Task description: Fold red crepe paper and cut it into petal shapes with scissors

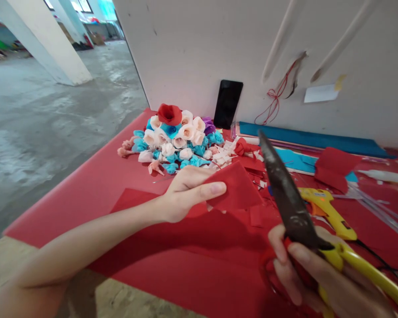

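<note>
My left hand [192, 194] pinches a small piece of red paper [237, 190] between thumb and fingers, above the red-covered table. In my right hand [305, 269] is a pair of scissors [287, 194] with dark blades and yellow handles, its blades pointing up and away from me. The blades look closed together and stand to the right of the paper, apart from it. Below my left hand lies a larger red sheet [185, 229]. Just beyond that hand is a pile of paper flowers [179, 137] in white, blue, pink, purple and red.
A dark phone [228, 104] leans on the white wall. A yellow glue gun [331, 212] with a black cord lies at the right. Behind it are blue paper [311, 139], a white glue bottle [384, 176] and clear sticks. Paper scraps [225, 154] litter the table's middle.
</note>
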`<action>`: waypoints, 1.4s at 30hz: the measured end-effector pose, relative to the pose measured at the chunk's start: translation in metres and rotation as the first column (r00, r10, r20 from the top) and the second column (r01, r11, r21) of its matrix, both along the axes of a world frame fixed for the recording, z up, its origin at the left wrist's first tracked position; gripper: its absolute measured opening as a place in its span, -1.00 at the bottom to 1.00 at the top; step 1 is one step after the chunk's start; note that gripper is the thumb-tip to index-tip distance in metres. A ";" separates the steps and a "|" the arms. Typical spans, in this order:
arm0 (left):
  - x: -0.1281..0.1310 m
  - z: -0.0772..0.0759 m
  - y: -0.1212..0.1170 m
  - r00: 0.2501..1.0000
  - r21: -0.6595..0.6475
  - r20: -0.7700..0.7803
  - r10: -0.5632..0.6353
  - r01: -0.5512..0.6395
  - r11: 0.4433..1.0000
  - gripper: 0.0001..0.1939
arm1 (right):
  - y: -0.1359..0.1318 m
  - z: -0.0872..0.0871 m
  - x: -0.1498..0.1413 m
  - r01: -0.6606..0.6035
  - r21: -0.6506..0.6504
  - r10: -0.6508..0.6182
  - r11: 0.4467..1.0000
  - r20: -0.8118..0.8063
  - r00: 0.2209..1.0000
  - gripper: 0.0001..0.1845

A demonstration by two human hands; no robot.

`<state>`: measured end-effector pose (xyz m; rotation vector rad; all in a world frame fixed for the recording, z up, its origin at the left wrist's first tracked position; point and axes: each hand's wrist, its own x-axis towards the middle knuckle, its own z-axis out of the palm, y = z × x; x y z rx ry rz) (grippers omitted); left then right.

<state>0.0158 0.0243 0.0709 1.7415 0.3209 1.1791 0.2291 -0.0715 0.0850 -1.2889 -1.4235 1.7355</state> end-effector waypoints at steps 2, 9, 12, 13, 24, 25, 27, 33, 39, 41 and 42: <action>0.000 -0.002 0.000 1.000 -0.016 -0.024 0.010 -0.011 1.000 -0.60 | 0.008 0.001 0.002 0.088 0.060 -0.096 0.994 0.145 0.985 -0.57; 0.006 -0.013 0.000 0.999 0.066 0.036 0.031 -0.033 0.997 -0.65 | 0.032 -0.023 0.010 -0.330 0.360 -0.045 0.873 0.731 0.681 -0.86; 0.009 -0.017 -0.003 0.996 0.082 0.013 0.090 -0.091 0.992 -0.67 | 0.029 -0.038 0.017 -0.506 0.284 0.081 0.814 0.808 0.584 -0.91; 0.010 -0.017 -0.005 0.993 0.089 -0.003 0.121 -0.120 0.989 -0.67 | 0.027 -0.043 0.020 -0.533 0.282 0.084 0.798 0.823 0.562 -0.89; 0.021 -0.018 -0.028 0.980 -0.032 -0.141 0.144 -0.150 0.988 -0.70 | 0.023 -0.015 -0.010 -0.236 0.637 -0.116 0.734 0.460 0.880 -0.88; 0.022 -0.019 -0.031 0.978 -0.036 -0.165 0.125 -0.133 0.990 -0.67 | 0.022 -0.012 -0.015 -0.187 0.631 -0.098 0.753 0.389 0.916 -0.86; 0.022 -0.023 -0.035 0.979 -0.034 -0.187 0.085 -0.092 0.995 -0.64 | 0.020 -0.011 -0.019 -0.125 0.596 -0.074 0.793 0.298 0.952 -0.83; 0.024 -0.033 -0.043 0.980 -0.046 -0.199 -0.004 -0.005 0.999 -0.63 | 0.015 -0.016 -0.022 -0.069 0.724 -0.139 0.686 0.223 0.965 -0.75; 0.023 -0.020 -0.036 0.981 0.055 -0.192 0.031 -0.021 0.998 -0.72 | 0.018 -0.014 -0.013 -0.133 0.849 -0.176 0.512 0.255 0.951 -0.71; 0.023 -0.015 -0.032 0.986 0.103 -0.166 0.034 -0.017 0.995 -0.70 | 0.020 -0.012 -0.008 -0.187 0.876 -0.204 0.445 0.302 0.931 -0.76; 0.023 -0.013 -0.031 0.987 0.136 -0.157 0.025 -0.004 0.991 -0.72 | 0.020 -0.012 -0.007 -0.215 0.880 -0.212 0.423 0.327 0.921 -0.78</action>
